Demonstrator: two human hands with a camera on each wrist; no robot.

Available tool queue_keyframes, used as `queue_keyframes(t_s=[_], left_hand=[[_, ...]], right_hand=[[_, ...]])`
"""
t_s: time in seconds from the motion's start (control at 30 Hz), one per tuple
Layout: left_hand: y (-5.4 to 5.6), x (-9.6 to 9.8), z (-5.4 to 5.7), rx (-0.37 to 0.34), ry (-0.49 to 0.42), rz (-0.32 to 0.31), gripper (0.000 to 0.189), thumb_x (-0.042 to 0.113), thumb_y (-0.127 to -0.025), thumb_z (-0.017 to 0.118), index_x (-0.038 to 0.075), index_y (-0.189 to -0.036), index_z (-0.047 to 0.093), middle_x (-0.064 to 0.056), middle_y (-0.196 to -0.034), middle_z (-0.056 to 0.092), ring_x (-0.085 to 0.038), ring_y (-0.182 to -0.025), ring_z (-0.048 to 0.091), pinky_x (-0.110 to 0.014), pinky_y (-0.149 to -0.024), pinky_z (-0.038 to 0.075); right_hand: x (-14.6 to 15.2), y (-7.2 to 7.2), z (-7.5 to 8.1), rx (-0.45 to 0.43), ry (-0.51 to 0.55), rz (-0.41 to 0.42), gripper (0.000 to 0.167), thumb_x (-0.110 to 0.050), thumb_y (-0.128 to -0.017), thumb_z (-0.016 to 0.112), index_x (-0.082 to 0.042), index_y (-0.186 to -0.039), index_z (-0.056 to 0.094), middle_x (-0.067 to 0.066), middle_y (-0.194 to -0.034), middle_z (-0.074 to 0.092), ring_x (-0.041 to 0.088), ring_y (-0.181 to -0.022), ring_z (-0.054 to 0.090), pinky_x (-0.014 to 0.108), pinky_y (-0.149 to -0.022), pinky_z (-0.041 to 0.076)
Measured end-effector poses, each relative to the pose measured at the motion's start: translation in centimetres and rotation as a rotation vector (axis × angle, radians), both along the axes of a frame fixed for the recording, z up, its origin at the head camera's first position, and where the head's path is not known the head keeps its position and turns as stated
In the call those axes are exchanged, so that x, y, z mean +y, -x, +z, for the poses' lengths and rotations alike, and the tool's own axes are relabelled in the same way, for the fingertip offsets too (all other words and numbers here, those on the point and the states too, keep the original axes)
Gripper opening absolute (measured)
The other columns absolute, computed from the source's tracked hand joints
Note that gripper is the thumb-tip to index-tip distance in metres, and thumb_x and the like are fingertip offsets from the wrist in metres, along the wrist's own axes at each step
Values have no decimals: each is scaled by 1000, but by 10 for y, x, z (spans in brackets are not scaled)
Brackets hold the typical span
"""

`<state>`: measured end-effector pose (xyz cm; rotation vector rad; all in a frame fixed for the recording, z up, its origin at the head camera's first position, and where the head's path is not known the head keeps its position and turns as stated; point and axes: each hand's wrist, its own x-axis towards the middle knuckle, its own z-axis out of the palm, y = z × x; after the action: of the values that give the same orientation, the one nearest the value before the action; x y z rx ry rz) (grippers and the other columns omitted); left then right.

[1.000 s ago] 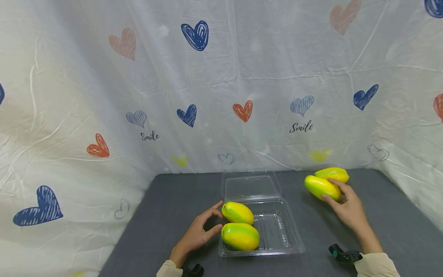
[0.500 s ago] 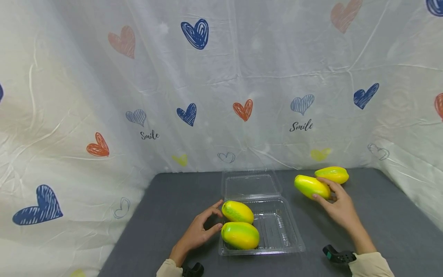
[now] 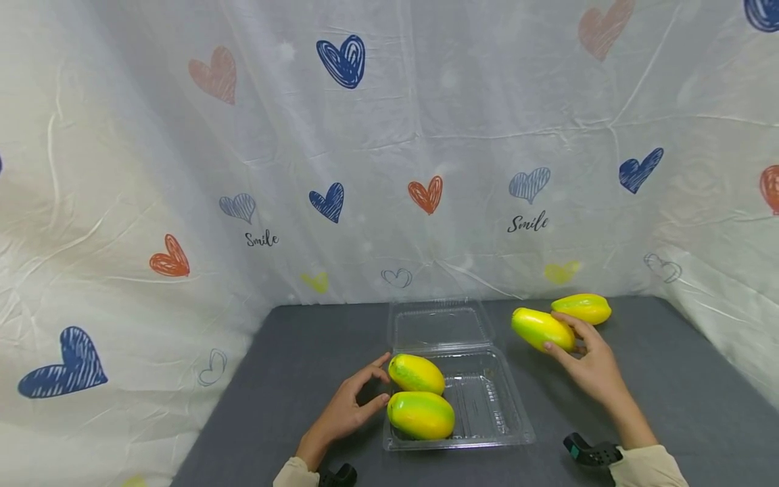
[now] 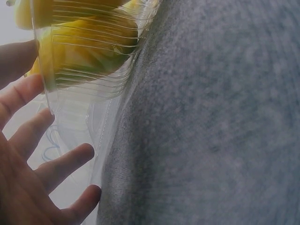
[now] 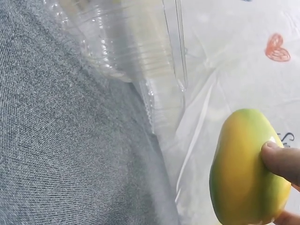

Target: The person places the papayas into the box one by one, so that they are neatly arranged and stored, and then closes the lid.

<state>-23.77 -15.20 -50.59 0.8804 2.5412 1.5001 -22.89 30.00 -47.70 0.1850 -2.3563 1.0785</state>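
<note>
The 4 fruits point(image 3: 421, 415) look smooth and glossy, the container point(image 3: 481, 402) shiny clear plastic, the table cover point(image 3: 316, 345) matt cloth.

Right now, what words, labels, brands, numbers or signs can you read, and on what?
"Smile": on the backdrop cloth, left of centre.
"Smile": same cloth, right of centre.
Black lettering, right wrist view: partly hidden behind the held fruit, unreadable.
Nothing legible shows on the clear container.

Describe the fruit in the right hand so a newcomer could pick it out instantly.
On the dark grey table, look right of the open clear container to the right hand. It grips an oblong yellow-green fruit. Two similar fruits sit in the container and another fruit lies farther back; this one alone is held.
</note>
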Motion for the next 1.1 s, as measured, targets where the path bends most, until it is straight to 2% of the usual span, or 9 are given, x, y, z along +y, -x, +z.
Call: queue_keyframes(t_s=[0.4,1.1], left_hand=[[0,-1,-1,5,8,1,19,25,-101,65,18,-118,60,3,-166,35,-31,-155,31,-69,-118,27],[-1,1,1,-11,3,5,19,27,-101,65,20,-117,59,3,-166,34,-32,-155,30,-69,-119,26]], right_hand=[[-6,-1,4,11,10,31,61,-16,-90,79,-9,-146,54,21,-139,55,-17,-107,38,6,-78,40],[-8,-1,4,24,-6,26,60,-14,-88,81,-12,-143,58,18,-136,57,-18,-107,37,5,-78,39]])
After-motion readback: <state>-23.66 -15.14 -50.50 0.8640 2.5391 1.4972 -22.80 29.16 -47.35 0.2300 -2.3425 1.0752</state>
